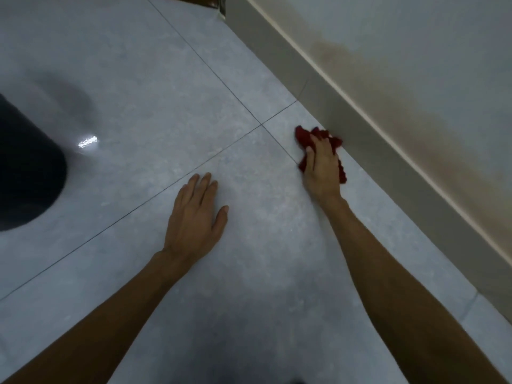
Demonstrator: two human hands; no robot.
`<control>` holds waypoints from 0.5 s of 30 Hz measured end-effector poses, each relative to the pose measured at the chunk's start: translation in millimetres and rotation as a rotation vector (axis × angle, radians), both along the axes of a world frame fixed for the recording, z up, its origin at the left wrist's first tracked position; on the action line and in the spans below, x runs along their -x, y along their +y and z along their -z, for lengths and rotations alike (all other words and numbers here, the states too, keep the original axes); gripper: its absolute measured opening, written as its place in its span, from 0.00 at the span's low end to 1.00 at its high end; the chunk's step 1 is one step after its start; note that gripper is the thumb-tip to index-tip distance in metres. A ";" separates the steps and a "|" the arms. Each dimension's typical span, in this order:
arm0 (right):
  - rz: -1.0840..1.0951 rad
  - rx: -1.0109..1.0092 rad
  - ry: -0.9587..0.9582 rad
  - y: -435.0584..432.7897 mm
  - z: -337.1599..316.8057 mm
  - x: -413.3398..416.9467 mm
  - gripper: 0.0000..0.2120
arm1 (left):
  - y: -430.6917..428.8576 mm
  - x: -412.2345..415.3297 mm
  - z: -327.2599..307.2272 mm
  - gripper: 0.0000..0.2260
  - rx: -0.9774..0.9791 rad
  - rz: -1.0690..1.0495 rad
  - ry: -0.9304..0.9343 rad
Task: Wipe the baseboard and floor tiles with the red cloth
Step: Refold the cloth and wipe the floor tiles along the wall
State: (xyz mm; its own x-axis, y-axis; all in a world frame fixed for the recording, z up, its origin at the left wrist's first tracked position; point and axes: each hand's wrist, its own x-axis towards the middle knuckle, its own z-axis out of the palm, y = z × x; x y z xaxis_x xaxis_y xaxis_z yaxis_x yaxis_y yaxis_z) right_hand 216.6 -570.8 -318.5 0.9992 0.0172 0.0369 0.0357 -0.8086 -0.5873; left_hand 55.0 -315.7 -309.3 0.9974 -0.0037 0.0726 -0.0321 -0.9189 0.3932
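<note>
A crumpled red cloth (304, 138) lies on the grey floor tiles (155, 87), pressed where the floor meets the grey baseboard (368, 145). My right hand (322, 167) rests flat on top of the cloth and holds it down, fingers pointing toward the wall. My left hand (195, 214) lies palm down on a tile to the left, fingers spread, holding nothing. The baseboard runs diagonally from the top centre to the right edge.
The pale wall (415, 65) above the baseboard carries a brownish stain. A dark round object (27, 167) stands on the floor at the left edge. Dark grout lines cross near the cloth. A brown door frame corner (213, 2) shows at the top.
</note>
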 end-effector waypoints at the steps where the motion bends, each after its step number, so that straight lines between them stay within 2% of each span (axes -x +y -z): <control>1: -0.037 -0.046 0.012 12.8 -6.3 -19.7 0.21 | -0.8 -1.7 -0.8 0.25 -0.006 0.006 -0.003; 5: -0.361 -0.097 -0.009 58.5 -20.4 -34.2 0.18 | -4.0 -7.9 0.6 0.25 -0.008 -0.008 0.004; 7: -0.524 -0.085 -0.047 68.6 -13.0 2.3 0.17 | -4.0 -10.1 1.2 0.26 -0.015 -0.043 0.018; 10: -0.672 0.041 -0.027 52.6 4.1 78.7 0.20 | -0.9 -7.9 3.6 0.26 -0.021 -0.086 0.045; 12: -0.675 0.112 -0.049 23.8 8.6 103.6 0.22 | 4.5 -4.0 5.8 0.26 -0.020 -0.090 0.050; 15: -0.472 0.089 -0.025 -4.3 1.4 55.9 0.23 | 12.4 2.1 8.2 0.26 -0.036 -0.076 0.028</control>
